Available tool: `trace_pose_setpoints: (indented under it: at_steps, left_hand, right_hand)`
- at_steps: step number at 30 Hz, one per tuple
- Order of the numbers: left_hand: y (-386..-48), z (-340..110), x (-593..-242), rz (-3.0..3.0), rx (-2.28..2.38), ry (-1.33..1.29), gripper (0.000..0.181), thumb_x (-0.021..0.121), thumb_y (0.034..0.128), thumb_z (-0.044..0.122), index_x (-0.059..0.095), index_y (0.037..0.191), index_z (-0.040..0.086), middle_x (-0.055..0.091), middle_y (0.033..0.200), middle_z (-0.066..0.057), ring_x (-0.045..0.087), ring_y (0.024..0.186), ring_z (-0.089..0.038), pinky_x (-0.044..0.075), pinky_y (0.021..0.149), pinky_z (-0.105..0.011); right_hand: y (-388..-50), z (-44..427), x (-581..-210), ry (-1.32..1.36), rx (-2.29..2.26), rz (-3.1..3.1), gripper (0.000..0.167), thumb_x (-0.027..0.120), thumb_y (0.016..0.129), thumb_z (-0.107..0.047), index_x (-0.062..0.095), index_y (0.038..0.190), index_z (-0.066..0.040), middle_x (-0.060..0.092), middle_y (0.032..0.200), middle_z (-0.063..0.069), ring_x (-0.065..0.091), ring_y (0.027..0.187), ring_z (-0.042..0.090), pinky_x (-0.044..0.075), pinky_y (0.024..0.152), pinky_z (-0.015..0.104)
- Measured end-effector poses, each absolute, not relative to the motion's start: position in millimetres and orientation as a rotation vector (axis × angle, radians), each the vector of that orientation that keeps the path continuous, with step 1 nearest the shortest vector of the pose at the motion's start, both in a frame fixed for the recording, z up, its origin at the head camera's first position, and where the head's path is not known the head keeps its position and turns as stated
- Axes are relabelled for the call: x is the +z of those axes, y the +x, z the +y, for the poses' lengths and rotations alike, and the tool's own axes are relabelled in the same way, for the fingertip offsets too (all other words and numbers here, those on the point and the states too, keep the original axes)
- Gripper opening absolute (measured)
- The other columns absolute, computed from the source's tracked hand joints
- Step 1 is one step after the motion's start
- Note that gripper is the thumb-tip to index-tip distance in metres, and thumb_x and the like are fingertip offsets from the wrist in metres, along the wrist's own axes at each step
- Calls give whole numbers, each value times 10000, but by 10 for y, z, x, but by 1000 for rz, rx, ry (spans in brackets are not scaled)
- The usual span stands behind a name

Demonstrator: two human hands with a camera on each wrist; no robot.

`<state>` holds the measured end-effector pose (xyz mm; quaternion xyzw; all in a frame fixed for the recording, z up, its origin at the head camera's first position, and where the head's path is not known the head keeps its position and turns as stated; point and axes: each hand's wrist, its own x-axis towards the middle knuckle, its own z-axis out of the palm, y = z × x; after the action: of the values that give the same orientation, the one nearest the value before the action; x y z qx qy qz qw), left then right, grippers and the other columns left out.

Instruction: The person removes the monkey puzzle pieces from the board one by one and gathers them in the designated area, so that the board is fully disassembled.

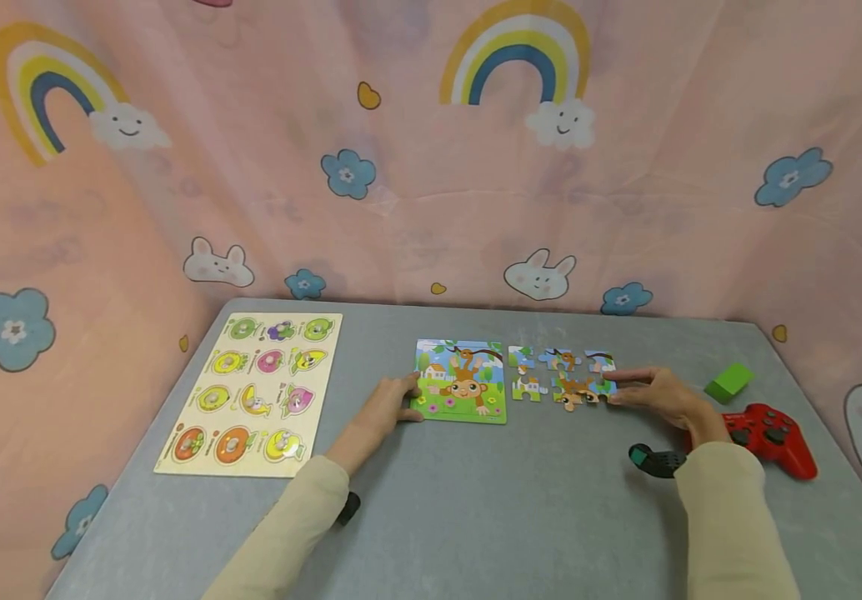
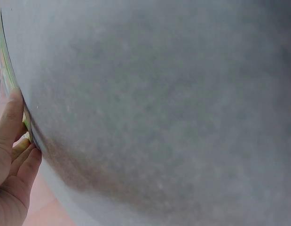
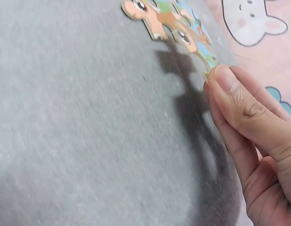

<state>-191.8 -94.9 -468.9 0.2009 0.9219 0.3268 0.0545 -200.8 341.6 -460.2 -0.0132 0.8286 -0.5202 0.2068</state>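
A square monkey jigsaw puzzle (image 1: pixel 464 379) lies on the grey table, its picture looking whole. At its left edge, my left hand (image 1: pixel 382 408) holds the border between thumb and fingers; the left wrist view shows only a thin strip of that edge beside the thumb (image 2: pixel 12 113). To the right lie several loose jigsaw pieces (image 1: pixel 527 388) in two rows. My right hand (image 1: pixel 659 392) pinches a jigsaw piece (image 1: pixel 608 388) by its right side, at the right end of the nearer row. In the right wrist view, monkey-face pieces (image 3: pixel 157 19) show beyond the thumb and forefinger.
A cream fruit puzzle board (image 1: pixel 251 396) lies at the left of the table. Near my right wrist are a green block (image 1: pixel 729 382) and a red game controller (image 1: pixel 772 437), partly covered by the forearm. A pink patterned curtain (image 1: pixel 416 225) hangs behind the table.
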Motion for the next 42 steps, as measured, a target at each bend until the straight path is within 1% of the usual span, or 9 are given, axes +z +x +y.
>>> trace_pose_setpoints:
  at_steps: [5, 9, 14, 19, 22, 25, 28, 35, 42]
  left_hand:
    - [-1913, -950, -4682, 2798, 996, 606, 351, 790, 734, 91, 659, 1013, -75, 550, 1305, -239, 549, 1186, -355, 462, 987, -410]
    - [-1917, -953, -4682, 2796, 993, 610, 352, 790, 734, 87, 659, 1016, -77, 550, 1304, -241, 547, 1189, -354, 460, 990, -410]
    - [-1921, -965, -4677, 2806, 1000, 633, 401, 799, 719, 81, 651, 1050, -91, 611, 1221, -236, 587, 1133, -348, 485, 956, -410]
    - [-1926, -963, -4669, 2817, 1001, 649, 470, 800, 714, 81, 632, 1110, -107, 668, 1105, -208, 618, 1080, -326, 498, 934, -402]
    - [-1922, -957, -4665, 2815, 999, 637, 429, 797, 718, 78, 643, 1078, -97, 650, 1153, -218, 609, 1100, -326, 494, 940, -403]
    - [-1917, -951, -4664, 2808, 1002, 617, 378, 796, 719, 75, 654, 1033, -81, 611, 1227, -228, 589, 1135, -334, 485, 956, -406]
    - [-1919, -948, -4673, 2809, 997, 616, 345, 797, 717, 78, 661, 999, -67, 585, 1267, -230, 580, 1149, -339, 483, 959, -405]
    - [-1941, -944, -4688, 2806, 995, 629, 525, 796, 721, 92, 605, 1165, -113, 667, 1114, -204, 614, 1095, -315, 499, 933, -399]
    - [-1922, -948, -4682, 2803, 984, 610, 342, 799, 721, 85, 663, 997, -63, 573, 1281, -233, 562, 1175, -342, 479, 967, -400]
  right_hand:
    - [-2022, 3441, -4578, -11, -1361, 2359, 629, 762, 829, -199, 506, 1330, 79, 471, 1358, 309, 599, 944, -1, 538, 822, 257]
    - [-2036, 3424, -4556, -21, -1255, 2438, 593, 773, 817, -226, 561, 1291, 60, 600, 1232, 252, 617, 1031, 161, 498, 928, 421]
    - [-2052, 3383, -4521, -70, -1145, 2535, 547, 798, 791, -221, 617, 1229, 53, 632, 1180, 247, 608, 1057, 285, 417, 967, 554]
    - [-2061, 3339, -4481, -145, -1054, 2622, 489, 814, 765, -153, 648, 1166, 73, 667, 1095, 244, 659, 946, 254, 436, 938, 547]
    - [-2072, 3317, -4467, -169, -986, 2666, 449, 816, 755, -120, 667, 1133, 72, 686, 1038, 226, 649, 932, 280, 466, 900, 528]
    - [-2088, 3300, -4462, -164, -950, 2687, 421, 820, 741, -85, 678, 1104, 75, 701, 967, 190, 634, 867, 249, 515, 814, 439]
    - [-2093, 3287, -4459, -164, -939, 2705, 402, 823, 727, -60, 687, 1078, 80, 704, 922, 159, 604, 817, 188, 508, 729, 324]
    - [-2024, 3306, -4497, -163, -946, 2757, 427, 829, 730, -93, 683, 1096, 71, 680, 949, 190, 568, 852, 239, 491, 736, 362]
    - [-1996, 3321, -4552, -52, -1059, 2696, 474, 813, 765, -131, 651, 1164, 68, 676, 961, 156, 536, 883, 217, 456, 799, 379]
